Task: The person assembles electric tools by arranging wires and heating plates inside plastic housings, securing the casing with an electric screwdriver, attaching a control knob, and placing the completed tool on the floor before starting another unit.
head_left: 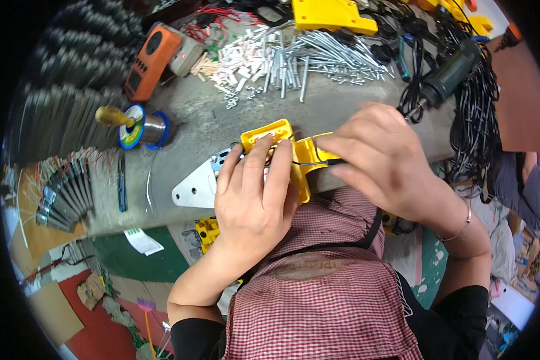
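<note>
My left hand (255,201) lies flat over a yellow plastic housing (276,135) at the near edge of the grey workbench (198,114), pressing it down with its fingers. My right hand (381,159) grips a thin dark tool (327,162) whose tip points at the housing, where black wires run. A white metal plate (192,189) sticks out from under the left hand. What lies inside the housing is hidden by my fingers.
Behind the housing lie a solder spool (147,129) with a yellow-handled tool (114,116), an orange meter (150,60), a heap of long silver screws (324,57), more yellow housings (330,15), a dark green power tool (453,72) and black cables (477,120). Grey finned parts (66,198) lie left.
</note>
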The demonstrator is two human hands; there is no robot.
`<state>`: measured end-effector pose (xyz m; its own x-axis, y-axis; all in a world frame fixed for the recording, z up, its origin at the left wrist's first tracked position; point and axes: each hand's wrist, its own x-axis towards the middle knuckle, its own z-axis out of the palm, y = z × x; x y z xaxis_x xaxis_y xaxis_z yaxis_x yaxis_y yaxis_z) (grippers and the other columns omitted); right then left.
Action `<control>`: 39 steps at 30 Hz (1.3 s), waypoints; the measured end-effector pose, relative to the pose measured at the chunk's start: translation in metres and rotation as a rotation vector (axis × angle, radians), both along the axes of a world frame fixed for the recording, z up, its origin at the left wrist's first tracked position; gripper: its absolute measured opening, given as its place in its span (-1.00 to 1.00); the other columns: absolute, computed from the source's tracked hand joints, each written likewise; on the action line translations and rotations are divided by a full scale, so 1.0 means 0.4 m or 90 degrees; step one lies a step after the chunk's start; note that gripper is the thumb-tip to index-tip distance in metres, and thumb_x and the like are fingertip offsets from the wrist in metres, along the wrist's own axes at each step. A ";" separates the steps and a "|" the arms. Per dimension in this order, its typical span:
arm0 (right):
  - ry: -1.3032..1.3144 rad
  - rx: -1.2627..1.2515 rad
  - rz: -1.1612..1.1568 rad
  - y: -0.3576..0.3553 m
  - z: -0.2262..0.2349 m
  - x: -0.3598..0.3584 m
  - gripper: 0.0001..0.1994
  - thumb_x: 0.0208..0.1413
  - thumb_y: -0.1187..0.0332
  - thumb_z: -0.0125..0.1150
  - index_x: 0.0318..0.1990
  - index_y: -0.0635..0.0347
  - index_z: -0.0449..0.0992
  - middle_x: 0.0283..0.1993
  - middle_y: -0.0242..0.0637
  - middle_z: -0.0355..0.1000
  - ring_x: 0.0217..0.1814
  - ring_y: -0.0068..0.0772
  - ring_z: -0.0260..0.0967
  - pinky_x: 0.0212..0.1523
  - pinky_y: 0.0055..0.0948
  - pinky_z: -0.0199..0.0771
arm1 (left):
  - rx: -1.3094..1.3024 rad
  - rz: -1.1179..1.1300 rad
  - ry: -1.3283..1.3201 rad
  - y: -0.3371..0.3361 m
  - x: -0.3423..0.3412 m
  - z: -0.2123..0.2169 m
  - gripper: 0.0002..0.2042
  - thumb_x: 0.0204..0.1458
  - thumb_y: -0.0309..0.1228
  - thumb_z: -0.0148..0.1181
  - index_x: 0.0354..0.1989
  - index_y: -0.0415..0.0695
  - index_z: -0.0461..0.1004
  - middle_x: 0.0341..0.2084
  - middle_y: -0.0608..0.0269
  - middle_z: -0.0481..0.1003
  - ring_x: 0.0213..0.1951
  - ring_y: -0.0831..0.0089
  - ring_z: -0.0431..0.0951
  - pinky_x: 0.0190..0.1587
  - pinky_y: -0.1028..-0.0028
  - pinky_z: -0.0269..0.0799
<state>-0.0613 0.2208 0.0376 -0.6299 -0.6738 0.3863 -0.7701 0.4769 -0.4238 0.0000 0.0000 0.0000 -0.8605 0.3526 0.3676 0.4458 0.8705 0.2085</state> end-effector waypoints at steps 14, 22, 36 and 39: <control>-0.129 0.015 -0.094 -0.040 -0.014 -0.002 -0.72 -0.16 0.44 0.36 -0.25 0.15 0.45 -0.34 -0.20 0.37 -0.25 -0.13 0.34 -0.26 -0.19 0.36 | 0.022 -0.032 0.000 0.009 0.004 0.028 -0.47 -0.31 -0.38 0.29 0.00 -0.11 0.49 0.08 0.04 0.43 -0.06 0.17 0.51 0.13 0.09 0.28; -0.124 0.148 -0.090 0.134 0.070 -0.035 -0.60 -0.14 0.46 0.33 -0.05 0.23 0.50 -0.05 -0.15 0.46 -0.02 0.01 0.37 0.05 -0.22 0.34 | 0.002 -0.018 -0.038 0.006 0.006 0.034 -0.52 -0.21 -0.38 0.26 0.02 -0.10 0.48 0.14 0.08 0.40 -0.03 0.18 0.49 0.20 0.11 0.21; -0.219 -0.059 0.025 0.128 0.024 -0.056 -0.70 -0.25 0.53 0.42 -0.29 0.27 0.48 -0.33 -0.23 0.39 -0.30 -0.17 0.38 -0.27 -0.40 0.41 | -0.021 -0.006 0.051 0.009 0.014 0.005 -0.57 -0.06 -0.31 0.20 0.08 0.16 0.53 0.14 0.36 0.45 -0.17 0.28 0.46 0.11 0.23 0.22; -0.236 -0.064 0.036 0.130 0.016 -0.055 -0.73 -0.23 0.53 0.42 -0.31 0.28 0.49 -0.36 -0.24 0.39 -0.32 -0.17 0.38 -0.28 -0.39 0.40 | -0.035 0.005 0.047 0.015 0.016 0.003 -0.58 -0.07 -0.30 0.21 0.06 0.17 0.53 0.11 0.40 0.47 -0.17 0.29 0.45 0.10 0.23 0.22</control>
<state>-0.0832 0.2729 0.0440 -0.7027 -0.6812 0.2054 -0.5793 0.3801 -0.7211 0.0065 0.0058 0.0013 -0.8347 0.3678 0.4098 0.4515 0.8832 0.1268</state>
